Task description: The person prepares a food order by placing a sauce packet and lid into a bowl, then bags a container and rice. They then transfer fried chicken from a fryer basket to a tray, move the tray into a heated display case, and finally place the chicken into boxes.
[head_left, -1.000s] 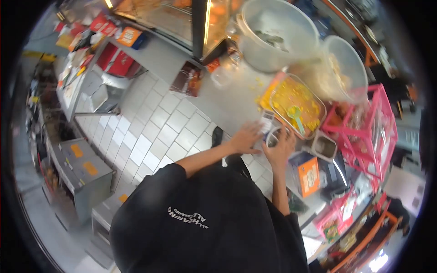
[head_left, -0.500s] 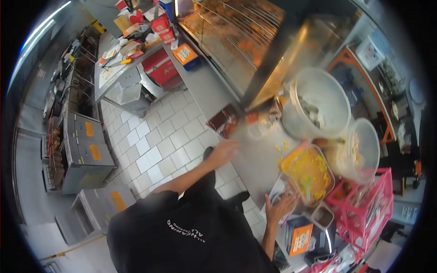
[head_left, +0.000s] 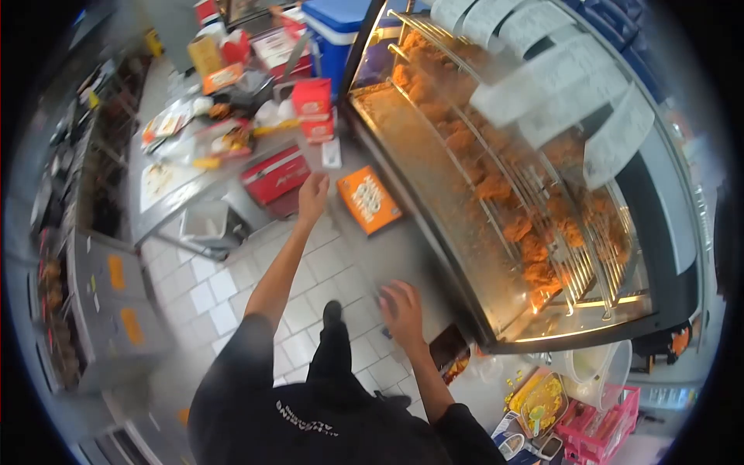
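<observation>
My left hand (head_left: 312,198) reaches forward near the counter's left edge, with nothing visible in it; its loosely bent fingers look blurred. Ahead of it are a small white packet (head_left: 332,153) and stacked red boxes (head_left: 313,108). An orange printed box (head_left: 368,201) lies on the metal counter (head_left: 391,252) to its right. My right hand (head_left: 403,310) hovers over the nearer counter, fingers apart and empty. Beside it is a dark tray or packet (head_left: 449,347). Fried chicken (head_left: 535,248) fills racks inside the lit warming cabinet (head_left: 434,201) on the right.
Paper slips (head_left: 570,85) hang over the cabinet. A tub of yellow food (head_left: 541,399) and a pink basket (head_left: 593,422) stand at lower right. A blue cooler (head_left: 329,54) is at the back. A cluttered worktable (head_left: 182,190) and grey bin (head_left: 208,223) are left, above tiled floor.
My view has swung toward the cabinet and the far counter. My left hand has reached forward to the orange box's side. My right hand has left the area beside the yellow food tub.
</observation>
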Action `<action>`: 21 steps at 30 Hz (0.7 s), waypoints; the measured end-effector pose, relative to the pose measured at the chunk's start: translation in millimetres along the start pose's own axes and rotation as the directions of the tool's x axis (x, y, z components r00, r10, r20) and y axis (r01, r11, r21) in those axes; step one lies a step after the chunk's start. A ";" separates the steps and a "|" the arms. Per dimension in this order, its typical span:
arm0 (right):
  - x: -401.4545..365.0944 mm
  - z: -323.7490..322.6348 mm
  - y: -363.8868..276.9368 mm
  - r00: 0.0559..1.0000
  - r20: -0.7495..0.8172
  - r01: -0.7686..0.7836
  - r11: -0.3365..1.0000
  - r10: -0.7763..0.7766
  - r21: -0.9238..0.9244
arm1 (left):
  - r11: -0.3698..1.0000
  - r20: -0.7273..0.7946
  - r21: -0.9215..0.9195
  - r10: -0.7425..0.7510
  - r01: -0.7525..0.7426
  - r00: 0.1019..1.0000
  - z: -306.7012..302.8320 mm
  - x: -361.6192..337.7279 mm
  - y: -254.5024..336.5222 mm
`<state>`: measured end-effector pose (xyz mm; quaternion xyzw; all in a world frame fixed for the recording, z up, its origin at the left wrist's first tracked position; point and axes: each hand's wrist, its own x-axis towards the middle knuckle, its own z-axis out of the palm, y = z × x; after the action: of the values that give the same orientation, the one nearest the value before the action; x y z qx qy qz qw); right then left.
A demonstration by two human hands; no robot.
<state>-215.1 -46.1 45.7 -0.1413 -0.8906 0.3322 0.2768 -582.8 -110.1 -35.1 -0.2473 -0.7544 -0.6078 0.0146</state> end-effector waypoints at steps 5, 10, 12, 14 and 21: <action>122.8 2.3 -34.1 0.999 -0.033 0.016 1.000 -0.015 0.004 | 0.986 0.366 -0.033 0.164 -0.163 0.916 12.9 2.8 -5.8; 180.5 -21.5 -54.2 0.996 -0.081 -0.026 0.999 0.024 -0.022 | 0.990 0.519 -0.046 0.135 -0.130 0.844 17.2 5.2 -1.2; 190.2 -27.2 -53.5 0.995 -0.091 -0.046 0.999 0.045 -0.003 | 0.996 0.549 -0.052 0.090 -0.074 0.831 18.6 5.6 4.8; 183.2 -11.7 -37.5 0.989 -0.113 -0.097 0.995 0.097 0.005 | 0.984 0.527 -0.133 0.174 -0.121 0.832 17.8 1.8 1.1; 145.1 66.2 -14.7 0.977 0.161 -0.161 0.979 0.139 0.128 | 1.000 0.176 0.002 -0.025 0.025 0.984 -7.8 10.7 -8.2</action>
<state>-372.1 -27.7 72.0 -0.1628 -0.8702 0.4236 0.1918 -597.6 -114.7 -37.1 -0.2905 -0.7557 -0.5839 -0.0595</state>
